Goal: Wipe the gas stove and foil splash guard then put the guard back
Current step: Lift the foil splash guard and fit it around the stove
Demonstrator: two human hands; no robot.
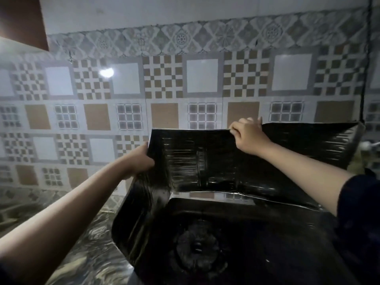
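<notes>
Behind stove (205, 243), both hands grip dark, creased, glossy guard (205, 161)

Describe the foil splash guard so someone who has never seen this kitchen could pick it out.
Start at the patterned tile wall; low in front of it sits the dark gas stove. The foil splash guard is the folded sheet standing around the stove's back and sides, gripped by the left hand and right hand. Unlike the tiles, it is dark, glossy and creased.

Landmark: gas stove (205, 247).
Behind and left of it: passage is blocked by the foil splash guard (205, 161).
Above its burner: open room is left.
Left of it: countertop (82, 254) is unobstructed.
</notes>
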